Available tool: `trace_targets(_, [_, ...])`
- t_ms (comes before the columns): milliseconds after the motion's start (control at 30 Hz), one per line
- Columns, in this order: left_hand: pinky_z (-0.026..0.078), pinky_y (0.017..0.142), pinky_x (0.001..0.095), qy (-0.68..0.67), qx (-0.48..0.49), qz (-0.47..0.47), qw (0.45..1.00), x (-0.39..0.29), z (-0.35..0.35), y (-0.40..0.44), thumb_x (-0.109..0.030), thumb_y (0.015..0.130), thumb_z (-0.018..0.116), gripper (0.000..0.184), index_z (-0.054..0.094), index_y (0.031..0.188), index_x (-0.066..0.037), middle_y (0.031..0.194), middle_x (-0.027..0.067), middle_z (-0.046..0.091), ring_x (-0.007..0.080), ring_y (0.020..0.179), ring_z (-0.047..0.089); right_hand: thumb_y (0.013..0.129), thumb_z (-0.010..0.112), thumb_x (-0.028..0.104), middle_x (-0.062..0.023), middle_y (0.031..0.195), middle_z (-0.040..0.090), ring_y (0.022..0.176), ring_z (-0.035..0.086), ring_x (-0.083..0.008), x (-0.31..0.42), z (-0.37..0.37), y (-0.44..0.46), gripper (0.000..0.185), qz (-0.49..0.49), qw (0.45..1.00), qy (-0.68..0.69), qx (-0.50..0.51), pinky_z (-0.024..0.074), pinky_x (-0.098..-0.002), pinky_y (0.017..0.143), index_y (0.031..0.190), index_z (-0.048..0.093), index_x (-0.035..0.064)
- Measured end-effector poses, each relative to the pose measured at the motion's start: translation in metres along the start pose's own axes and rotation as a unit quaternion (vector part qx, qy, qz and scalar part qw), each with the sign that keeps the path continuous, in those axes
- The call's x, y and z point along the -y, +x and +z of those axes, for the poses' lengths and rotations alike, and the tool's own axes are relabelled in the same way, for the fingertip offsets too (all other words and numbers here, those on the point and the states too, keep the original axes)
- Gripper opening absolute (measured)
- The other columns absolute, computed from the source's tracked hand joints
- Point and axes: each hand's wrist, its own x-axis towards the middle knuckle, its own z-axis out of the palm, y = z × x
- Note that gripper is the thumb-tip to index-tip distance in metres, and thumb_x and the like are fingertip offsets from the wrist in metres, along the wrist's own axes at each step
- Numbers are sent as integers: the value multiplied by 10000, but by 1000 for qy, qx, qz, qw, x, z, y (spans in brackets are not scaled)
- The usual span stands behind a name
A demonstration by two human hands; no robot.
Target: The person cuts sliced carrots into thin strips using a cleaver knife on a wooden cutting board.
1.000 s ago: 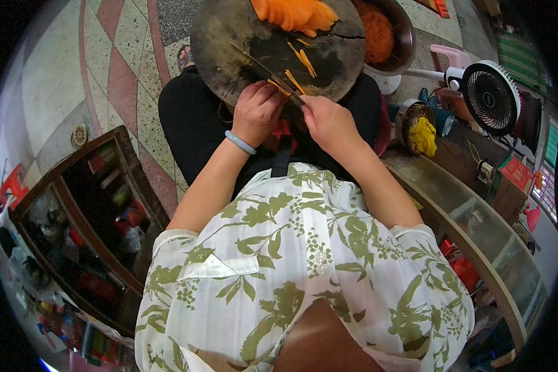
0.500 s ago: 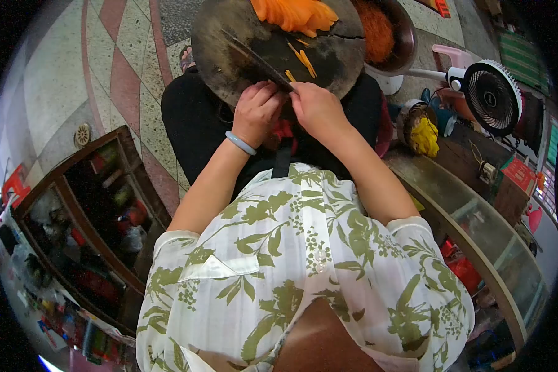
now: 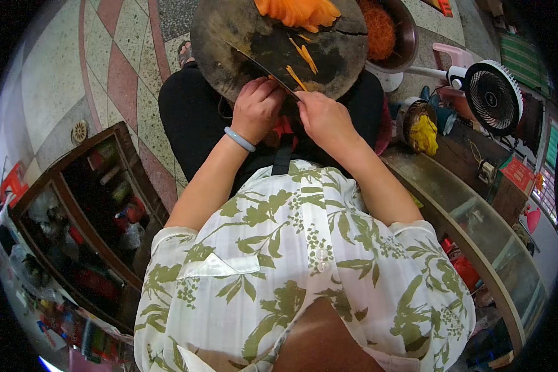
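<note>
A round, dark chopping board [image 3: 220,56] lies across my lap at the top of the view. My right hand [image 3: 324,119] is closed on the handle of a knife [image 3: 263,66], whose blade points up and left over the board. At the board's near edge, my left hand [image 3: 258,110] has its fingers bent and pressed together beside the blade; a bit of orange shows at the fingertips, mostly hidden. Thin orange strips [image 3: 305,57] lie on the board right of the knife. Overlapping orange slices [image 3: 299,12] are heaped at its far side.
Beyond the board at the right is a metal bowl [image 3: 405,36] with orange shreds [image 3: 378,31]. A fan [image 3: 491,98] and a pot with a yellow cloth [image 3: 423,135] stand further right. A glass-topped cabinet [image 3: 459,211] is at the right, a wooden-framed cabinet [image 3: 74,208] at the left.
My right hand and the knife first moved left towards my left hand, then back right and slightly down. The orange strip beside the blade shows longer than half a second ago.
</note>
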Motion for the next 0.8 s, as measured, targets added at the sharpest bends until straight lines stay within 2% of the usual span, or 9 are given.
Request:
trace_targets(233, [535,882,403,-11,5,3,1000,1,1,-2,-73,722,697,251,685,972,-82,1064,76,665,293,1011,649,942,560,162,-193,900,696,828,688,-389,6,8,19,204,24,999,-7,23,559,-492,718,1069,661,39])
trace_targets(333, [536,883,402,-1,1,5,1000,2,3,-3,-77,724,698,248,687,971,-85,1048,75,666,290,1004,650,942,559,166,-190,904,696,833,688,-386,-1,14,27,206,-12,999,17,-35,561,-487,728,1076,660,47])
trace_targets(433, [536,882,402,2,-1,-2,1000,3,2,-3,-77,726,697,247,696,973,-94,1041,72,665,291,1003,651,941,563,168,-185,907,695,828,689,-384,-3,5,19,206,7,1000,0,-26,562,-483,734,1081,660,51])
trace_targets(533, [536,879,404,7,9,-11,1000,0,2,-5,-72,727,696,250,706,975,-104,1037,68,665,293,1002,650,939,568,167,-184,907,694,819,688,-383,0,-5,2,200,13,1000,-8,10,565,-478,723,1073,659,49])
trace_targets(800, [537,876,404,-8,-5,-7,1000,2,2,-3,-70,728,691,247,705,974,-92,1040,73,668,297,1006,651,939,567,159,-181,892,693,794,691,-379,0,4,1,186,5,1000,-6,9,567,-479,688,1054,661,46])
